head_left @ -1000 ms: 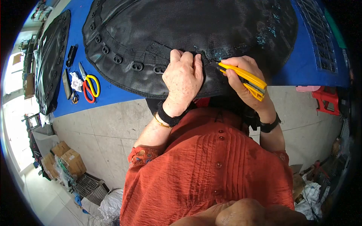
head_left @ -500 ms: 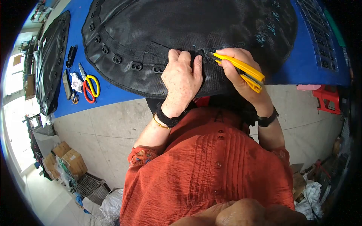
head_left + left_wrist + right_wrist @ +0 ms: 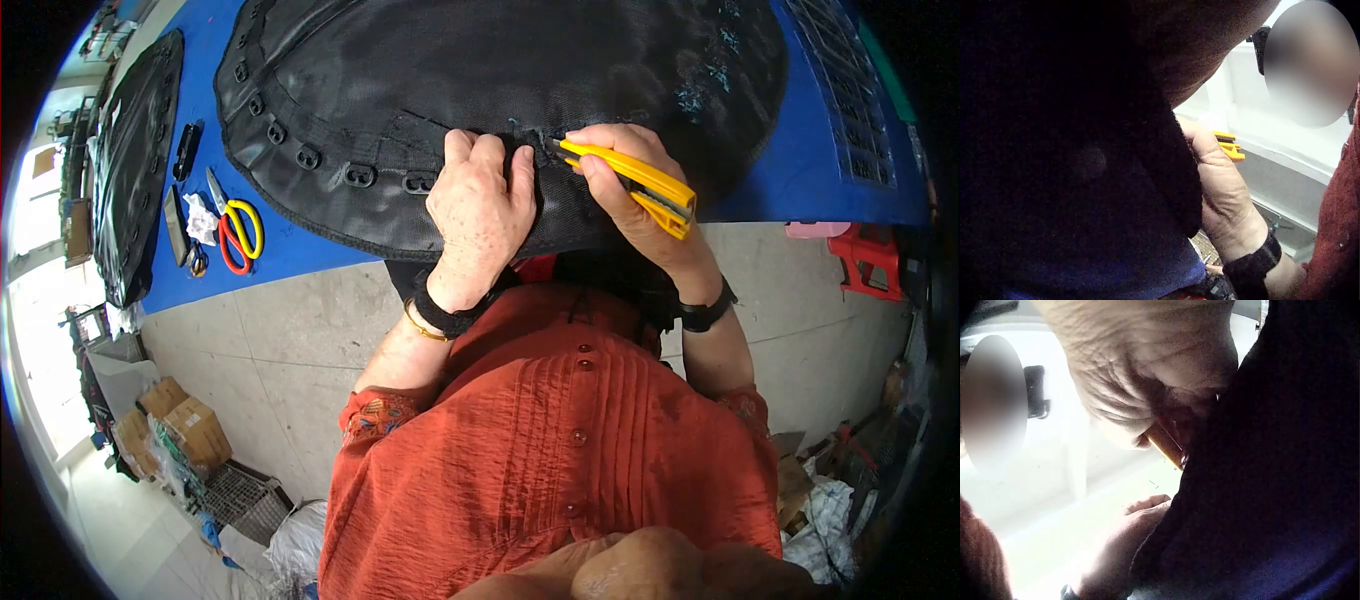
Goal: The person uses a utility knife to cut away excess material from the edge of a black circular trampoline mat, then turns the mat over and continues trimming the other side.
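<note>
A large rounded black fabric piece (image 3: 500, 70) with a row of black plastic fittings along its edge covers the table front. My left hand (image 3: 478, 205), fingers bent, grips it near the front edge. My right hand (image 3: 648, 235) holds yellow thread snips (image 3: 648, 177), their dark tips close over the fabric beside my left thumb. Blue thread bits (image 3: 690, 97) lie on the fabric to the right. In the left wrist view, dark fabric hides most of the scene; the right hand (image 3: 1225, 194) shows beyond it. The right wrist view catches a sliver of the snips (image 3: 1165, 445).
On the blue table (image 3: 300, 265) at left lie red-and-yellow scissors (image 3: 240, 235), a white scrap (image 3: 202, 222) and a dark bar-shaped tool (image 3: 187, 150). Another black piece (image 3: 140, 160) lies beyond. A dark grid (image 3: 850, 110) sits at right, a red stool (image 3: 868, 262) below.
My right hand has brought the snips left and up, closer to my left thumb, mostly in the first half second. The left hand keeps nearly the same place.
</note>
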Tool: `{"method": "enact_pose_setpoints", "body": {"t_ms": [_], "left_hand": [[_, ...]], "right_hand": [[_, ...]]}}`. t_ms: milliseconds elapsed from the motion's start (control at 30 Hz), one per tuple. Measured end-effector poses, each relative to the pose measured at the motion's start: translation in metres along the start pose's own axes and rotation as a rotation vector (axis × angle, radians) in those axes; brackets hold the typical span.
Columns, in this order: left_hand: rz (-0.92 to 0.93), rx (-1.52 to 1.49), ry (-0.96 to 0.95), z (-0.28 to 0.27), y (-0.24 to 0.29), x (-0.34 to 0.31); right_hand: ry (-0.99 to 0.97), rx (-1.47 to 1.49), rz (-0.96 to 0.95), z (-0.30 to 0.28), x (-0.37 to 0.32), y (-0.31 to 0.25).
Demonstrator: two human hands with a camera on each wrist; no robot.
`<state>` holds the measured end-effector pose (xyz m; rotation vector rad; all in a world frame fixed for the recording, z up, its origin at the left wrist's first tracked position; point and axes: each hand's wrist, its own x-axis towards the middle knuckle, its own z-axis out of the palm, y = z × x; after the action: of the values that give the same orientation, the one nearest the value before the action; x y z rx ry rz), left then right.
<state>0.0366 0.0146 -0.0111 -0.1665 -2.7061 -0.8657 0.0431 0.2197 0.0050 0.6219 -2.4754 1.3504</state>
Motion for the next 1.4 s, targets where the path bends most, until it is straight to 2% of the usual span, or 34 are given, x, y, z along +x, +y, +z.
{"method": "enact_pose_setpoints", "body": {"t_ms": [100, 400, 700, 900, 1300, 1400], "left_hand": [[-0.006, 0.011, -0.005, -0.001, 0.0, 0.0], [0.004, 0.018, -0.002, 0.0, 0.0, 0.0], [-0.002, 0.005, -0.004, -0.002, 0.001, 0.0], [0.01, 0.01, 0.006, 0.001, 0.0, 0.0], [0.029, 0.023, -0.015, 0.0, -0.002, -0.001], [0.03, 0.022, -0.015, 0.0, -0.002, -0.001]], "right_hand": [[-0.046, -0.018, 0.007, -0.005, -0.001, 0.0], [-0.004, 0.003, 0.003, -0.001, -0.001, 0.0], [-0.01, -0.135, -0.071, -0.01, -0.005, -0.005], [-0.051, -0.167, -0.046, -0.016, -0.006, -0.012], [-0.019, -0.115, -0.031, -0.015, -0.009, -0.008], [-0.011, -0.015, 0.008, -0.011, -0.005, -0.006]]}}
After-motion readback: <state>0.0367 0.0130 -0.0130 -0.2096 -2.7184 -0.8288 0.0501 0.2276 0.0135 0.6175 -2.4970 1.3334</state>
